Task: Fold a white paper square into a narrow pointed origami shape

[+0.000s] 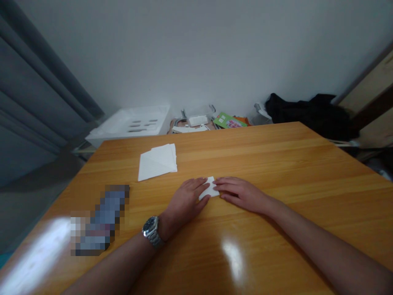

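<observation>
Down on the wooden table (276, 159), our left hand (186, 199) and right hand (241, 194) lie with fingers extended, unclenched, their tips on the small white paper (211, 189) from either side, the left thumb at its near edge. Its visible far edge faces the wall (196, 53); our fingers cover too much to tell its long axis. Farther off, to the left, lie larger white sheets (158, 162).

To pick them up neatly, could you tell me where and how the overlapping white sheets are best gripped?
I would pinch the white sheets at their near right corner, coming low from the right: they lie flat on the table, with layered edges along that side.
</observation>
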